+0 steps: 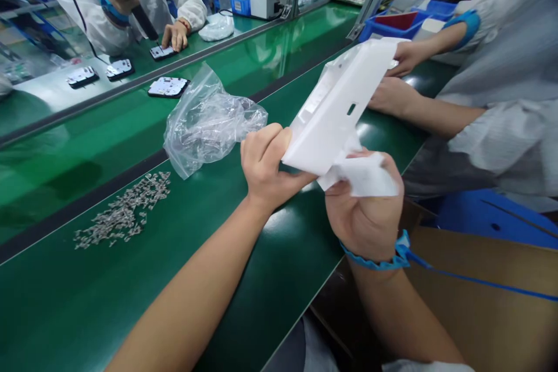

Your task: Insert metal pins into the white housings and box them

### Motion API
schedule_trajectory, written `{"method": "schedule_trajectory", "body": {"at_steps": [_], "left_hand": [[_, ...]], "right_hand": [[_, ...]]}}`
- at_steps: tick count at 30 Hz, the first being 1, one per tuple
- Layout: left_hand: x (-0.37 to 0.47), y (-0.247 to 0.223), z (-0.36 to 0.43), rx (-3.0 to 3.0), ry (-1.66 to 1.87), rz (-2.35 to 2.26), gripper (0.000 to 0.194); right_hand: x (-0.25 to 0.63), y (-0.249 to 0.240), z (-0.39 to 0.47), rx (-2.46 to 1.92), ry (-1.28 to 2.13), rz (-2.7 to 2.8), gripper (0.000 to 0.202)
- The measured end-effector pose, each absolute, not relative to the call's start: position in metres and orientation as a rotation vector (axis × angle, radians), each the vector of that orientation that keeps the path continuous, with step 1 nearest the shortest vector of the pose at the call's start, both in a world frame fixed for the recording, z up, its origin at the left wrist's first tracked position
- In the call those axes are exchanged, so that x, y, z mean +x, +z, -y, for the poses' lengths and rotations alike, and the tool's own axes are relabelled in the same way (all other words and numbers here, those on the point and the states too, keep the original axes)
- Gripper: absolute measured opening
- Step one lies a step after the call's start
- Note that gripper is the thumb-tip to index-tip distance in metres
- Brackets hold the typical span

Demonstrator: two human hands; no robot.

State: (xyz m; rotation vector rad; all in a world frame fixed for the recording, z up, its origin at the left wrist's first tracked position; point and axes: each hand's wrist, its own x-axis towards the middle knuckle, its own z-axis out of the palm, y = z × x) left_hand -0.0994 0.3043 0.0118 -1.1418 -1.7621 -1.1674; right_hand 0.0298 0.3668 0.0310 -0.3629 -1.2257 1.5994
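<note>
My left hand [268, 168] grips the lower left end of a white plastic housing [340, 110], which is tilted up and has a small slot in its face. Crumpled white cloth or paper [372, 175] is held in my right hand [366, 215], right below the housing's lower edge. A blue band circles my right wrist. To the left of my left hand lies a clear plastic bag [209, 122] on the green table [183, 267]. Farther left, a loose pile of small metal parts [124, 209] is spread out.
At the right, a person's hands [399, 93] work close to the housing's far end. Across the green belt [104, 122], another person holds a dark tool [143, 20] over a circuit board [162, 52]. One board [168, 86] sits on the belt. Blue bins [387, 26] stand behind.
</note>
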Motion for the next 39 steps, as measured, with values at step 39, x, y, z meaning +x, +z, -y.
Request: {"method": "schedule_trajectory", "body": {"at_steps": [39], "left_hand": [[-0.099,0.008,-0.31,-1.161,-1.015,1.663,0.04]], "right_hand": [[0.029,0.025,-0.379,-0.414,1.703,1.532,0.03]]}}
